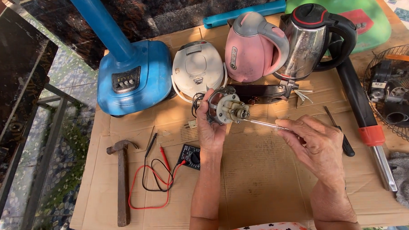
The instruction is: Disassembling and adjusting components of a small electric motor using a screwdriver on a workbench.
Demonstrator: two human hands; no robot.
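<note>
Off to the left of the left hand [210,128] lie a hammer [121,177] and a meter [189,156] with red and black leads, while that hand is clamped around a small fan motor [226,109], held up above the cardboard. To its right, the right hand [315,145] pinches a clear-handled screwdriver [264,123], tip at the motor's shaft end. A screw there seems to be getting worked, which calls for a steady, squarely seated tip.

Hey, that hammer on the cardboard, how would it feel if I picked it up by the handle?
The hammer would probably feel head-heavy: its metal claw head sits at one end of a long, thin handle. It looks rigid, so no flex. Lying flat on the cardboard, it seems unlikely to roll.
</note>
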